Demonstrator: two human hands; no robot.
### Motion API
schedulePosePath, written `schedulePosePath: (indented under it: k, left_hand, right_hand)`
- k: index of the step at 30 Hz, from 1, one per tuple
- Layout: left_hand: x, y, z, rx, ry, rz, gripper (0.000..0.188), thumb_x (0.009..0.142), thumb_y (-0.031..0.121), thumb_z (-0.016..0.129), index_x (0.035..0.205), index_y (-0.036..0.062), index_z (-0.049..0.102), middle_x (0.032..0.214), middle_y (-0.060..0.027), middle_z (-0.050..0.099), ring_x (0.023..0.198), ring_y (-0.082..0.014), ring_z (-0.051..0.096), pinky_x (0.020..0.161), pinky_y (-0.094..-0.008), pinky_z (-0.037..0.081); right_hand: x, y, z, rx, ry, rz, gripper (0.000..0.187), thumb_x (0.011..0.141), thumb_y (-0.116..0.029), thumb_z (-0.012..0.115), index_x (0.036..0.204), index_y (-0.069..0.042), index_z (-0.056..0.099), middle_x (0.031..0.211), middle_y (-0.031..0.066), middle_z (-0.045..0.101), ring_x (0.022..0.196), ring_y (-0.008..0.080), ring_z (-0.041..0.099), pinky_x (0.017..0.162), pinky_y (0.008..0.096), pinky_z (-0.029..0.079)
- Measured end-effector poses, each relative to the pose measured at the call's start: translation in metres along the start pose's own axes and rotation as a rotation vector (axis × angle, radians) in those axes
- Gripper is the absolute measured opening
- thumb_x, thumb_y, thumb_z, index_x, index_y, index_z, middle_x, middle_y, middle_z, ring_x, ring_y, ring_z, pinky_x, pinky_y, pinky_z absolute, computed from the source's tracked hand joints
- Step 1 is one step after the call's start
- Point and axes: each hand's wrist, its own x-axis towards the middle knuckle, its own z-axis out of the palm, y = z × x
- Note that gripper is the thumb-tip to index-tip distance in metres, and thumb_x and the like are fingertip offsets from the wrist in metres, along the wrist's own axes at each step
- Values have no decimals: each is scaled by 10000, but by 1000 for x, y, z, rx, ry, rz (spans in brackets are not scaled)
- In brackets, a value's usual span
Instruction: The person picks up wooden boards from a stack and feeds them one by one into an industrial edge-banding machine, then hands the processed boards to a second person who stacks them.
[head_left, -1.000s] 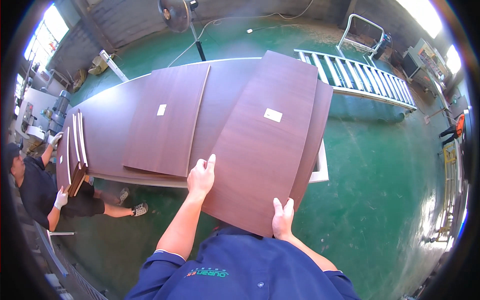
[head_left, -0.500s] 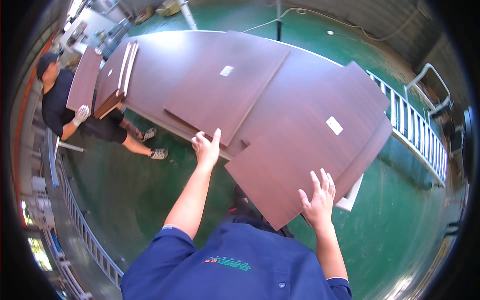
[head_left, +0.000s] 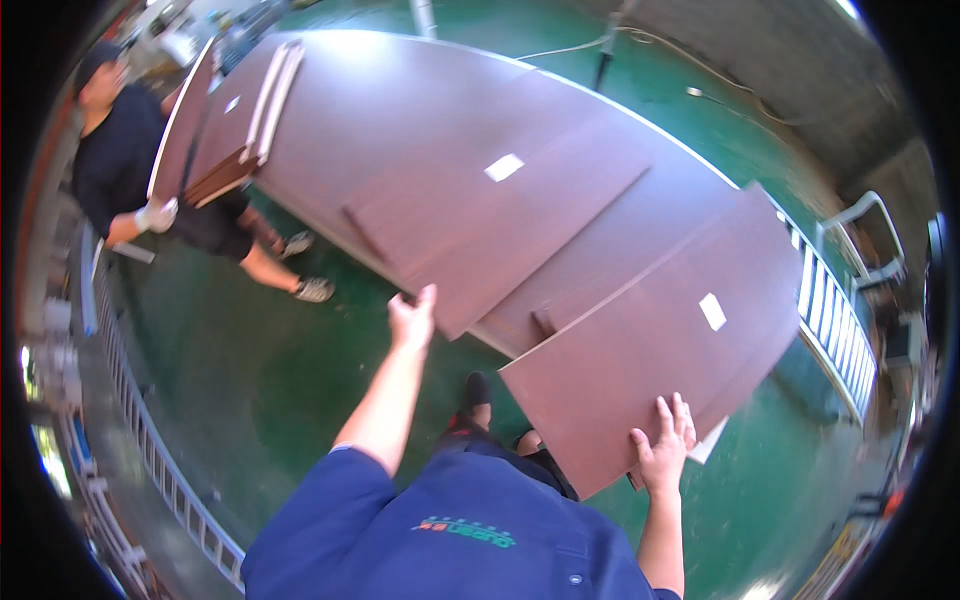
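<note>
My left hand is at the near edge of the middle dark brown panel, which has a white label. Its thumb and fingers close on that edge, with the fingertips partly hidden. My right hand lies against the near edge of the right-hand brown panel, fingers spread and tips resting on its top. That panel has a white label too and overhangs the table toward me. Both panels lie on a long brown surface. Short dark bars show beside the middle panel.
At the left a co-worker in dark clothes and white gloves holds an upright brown panel beside several stacked panels. A roller conveyor stands at the right, another rail at the left. A cable crosses the green floor.
The view has shifted. The middle panel has slid toward me, showing more of the bar at its left. The right-hand panel sits nearer to me too. The co-worker's panel has turned more edge-on.
</note>
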Motion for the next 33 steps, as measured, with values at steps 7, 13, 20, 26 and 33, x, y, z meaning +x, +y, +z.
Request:
schedulePosePath:
  k: [7, 13, 20, 26, 33]
  left_hand:
    - [20, -30, -93, -496, -439, -470, 610, 941, 468, 622, 1398, 81, 507, 1380, -92, 567, 1240, -266, 543, 1026, -440, 438]
    - [31, 12, -79, -598, -433, -555, 830, 952, 651, 467, 1537, 83, 312, 1566, -121, 369, 1402, -357, 387, 1168, -526, 303]
    - [37, 24, -69, -661, -609, -511, 850, 939, 679, 426, 1532, 81, 307, 1579, -117, 337, 1418, -352, 358, 1167, -555, 303]
    - [14, 78, -83, -538, -567, -432, 780, 961, 617, 426, 1500, 56, 356, 1549, -142, 377, 1392, -362, 389, 1153, -556, 327]
    - [-1, 117, -114, -479, -516, -369, 703, 987, 544, 426, 1463, 27, 412, 1514, -170, 423, 1362, -373, 425, 1136, -558, 353]
  right_hand:
    - [8, -8, -10, -13, 39, -8, 673, 809, -400, 743, 1394, -134, 542, 1542, 125, 395, 1435, 356, 318, 1165, 492, 239]
    - [9, -15, -6, 1, 225, 51, 511, 778, -307, 741, 1219, -75, 628, 1353, 182, 565, 1284, 386, 491, 1094, 499, 356]
    - [41, -130, 34, 399, 393, -238, 167, 794, -188, 637, 909, -67, 634, 931, 119, 636, 942, 326, 590, 874, 457, 441]
    - [69, -200, 76, 1062, -83, 157, 611, 910, -268, 668, 1376, 6, 384, 1213, 206, 575, 1128, 321, 580, 971, 412, 472]
    - [134, -220, 95, 2018, -255, 599, 727, 903, -323, 705, 1444, -57, 300, 1239, 157, 562, 1054, 259, 600, 933, 415, 484]
